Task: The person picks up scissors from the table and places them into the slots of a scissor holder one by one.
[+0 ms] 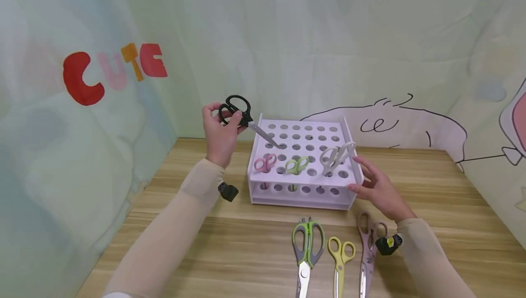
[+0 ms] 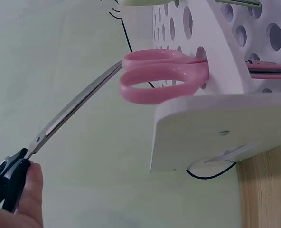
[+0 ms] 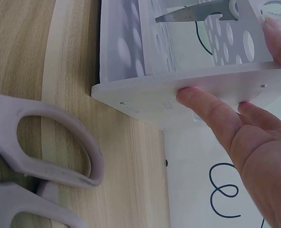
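My left hand grips black-handled scissors by the loops. Their closed blades slant down to the right, the tip over the white holed rack. In the left wrist view the black handle lies between thumb and fingers. My right hand touches the rack's right side panel, its fingers fairly straight. Pink scissors, light green scissors and white scissors stand in the rack's front holes, handles up.
On the wooden table before the rack lie green-and-grey scissors, yellow scissors and dusty-pink scissors, near my right wrist. Behind hangs a printed cloth with cartoon drawings.
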`<state>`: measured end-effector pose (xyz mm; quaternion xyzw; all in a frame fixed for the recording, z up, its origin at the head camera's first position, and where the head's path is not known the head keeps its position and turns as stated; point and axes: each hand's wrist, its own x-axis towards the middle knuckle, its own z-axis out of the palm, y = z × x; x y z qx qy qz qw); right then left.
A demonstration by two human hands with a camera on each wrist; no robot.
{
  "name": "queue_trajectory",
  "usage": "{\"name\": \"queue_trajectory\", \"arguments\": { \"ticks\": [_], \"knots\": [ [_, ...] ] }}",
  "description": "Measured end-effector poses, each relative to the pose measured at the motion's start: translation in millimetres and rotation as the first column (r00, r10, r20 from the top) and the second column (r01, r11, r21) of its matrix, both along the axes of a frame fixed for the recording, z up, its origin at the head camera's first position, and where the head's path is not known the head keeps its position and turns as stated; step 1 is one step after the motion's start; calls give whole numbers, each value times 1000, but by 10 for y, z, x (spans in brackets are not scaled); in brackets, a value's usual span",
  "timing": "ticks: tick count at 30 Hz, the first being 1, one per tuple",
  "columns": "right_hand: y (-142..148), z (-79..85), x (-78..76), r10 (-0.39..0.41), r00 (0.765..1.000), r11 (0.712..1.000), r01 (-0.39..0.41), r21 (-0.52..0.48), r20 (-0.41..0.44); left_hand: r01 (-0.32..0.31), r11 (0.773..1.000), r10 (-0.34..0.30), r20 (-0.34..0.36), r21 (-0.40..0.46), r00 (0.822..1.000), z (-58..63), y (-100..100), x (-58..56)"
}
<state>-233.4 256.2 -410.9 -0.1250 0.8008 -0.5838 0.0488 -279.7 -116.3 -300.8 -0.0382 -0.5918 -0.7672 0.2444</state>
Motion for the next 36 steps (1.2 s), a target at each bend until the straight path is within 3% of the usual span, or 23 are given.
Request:
{"name": "queue_trajectory", "arguments": {
  "ticks": [7, 13, 19, 28, 36],
  "knots": [
    [2, -18, -26, -1, 1000, 1000, 1, -9, 2, -49, 992, 41, -70, -114, 997, -50, -2, -59],
    [-4, -29, -20, -3, 1000, 1000, 3, -13, 2, -80, 967, 58, -96, -240, 994, -113, 4, -98],
    [-6, -3, 5, -5, 1000, 1000, 5, -6, -3, -69, 955, 46, -86, -289, 995, -175, 44, -149],
    [-12, 0, 2, -7, 1000, 1000, 7, -9, 10, -51, 918, 25, -71, -393, 997, -272, 72, -191],
    [3, -23, -26, -7, 1000, 1000, 7, -14, 12, -9, 914, -11, -47, -406, 999, -368, 125, -215]
  ]
}}
